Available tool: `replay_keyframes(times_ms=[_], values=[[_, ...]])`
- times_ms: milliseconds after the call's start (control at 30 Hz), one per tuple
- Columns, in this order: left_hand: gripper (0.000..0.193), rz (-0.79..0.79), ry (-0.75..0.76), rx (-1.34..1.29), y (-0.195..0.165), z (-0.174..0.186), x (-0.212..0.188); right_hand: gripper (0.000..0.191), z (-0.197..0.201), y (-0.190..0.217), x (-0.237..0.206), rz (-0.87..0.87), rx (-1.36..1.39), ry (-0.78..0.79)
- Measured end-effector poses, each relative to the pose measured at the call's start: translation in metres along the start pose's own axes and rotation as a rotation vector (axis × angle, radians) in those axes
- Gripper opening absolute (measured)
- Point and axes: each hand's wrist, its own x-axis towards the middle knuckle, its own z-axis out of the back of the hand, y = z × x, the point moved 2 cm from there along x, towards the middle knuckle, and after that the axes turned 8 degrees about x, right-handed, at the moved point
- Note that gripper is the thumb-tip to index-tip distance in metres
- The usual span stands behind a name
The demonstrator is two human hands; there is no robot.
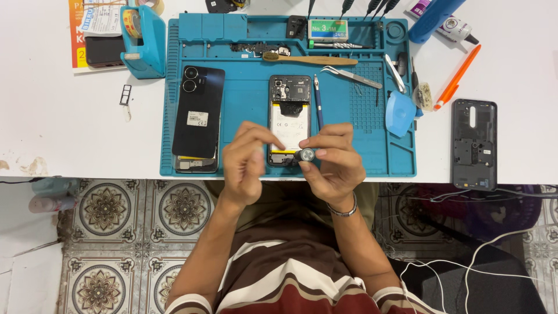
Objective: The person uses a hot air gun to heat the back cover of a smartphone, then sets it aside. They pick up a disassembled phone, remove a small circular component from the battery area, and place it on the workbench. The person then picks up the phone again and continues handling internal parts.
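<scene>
My right hand (334,166) pinches a small round silver-and-black object (306,154), held end-on toward the camera, over the near edge of the blue work mat (244,104). My left hand (247,160) hovers just left of it with fingers curled, thumb and forefinger close together; whether it holds anything is hidden. Right behind both hands lies an opened phone (289,119) with its battery and board exposed. A blue-handled tool (317,102) rests beside that phone.
A black phone (199,113) lies on the mat's left over another device. Tweezers (351,75), a wooden brush (311,59) and a blue pick (400,113) sit on the mat. A teal tape dispenser (142,40), orange pen (457,77) and black back cover (474,144) lie on the white table.
</scene>
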Motion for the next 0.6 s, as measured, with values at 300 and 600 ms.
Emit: replay_keyframes(times_ms=[300, 600], values=[[0.059, -0.113, 0.091, 0.076, -0.001, 0.002, -0.006, 0.049, -0.001, 0.010, 0.014, -0.032, 0.004, 0.044], [0.069, 0.007, 0.082, 0.098, 0.000, 0.002, -0.007, 0.057, 0.004, 0.012, 0.019, -0.110, 0.026, 0.071]])
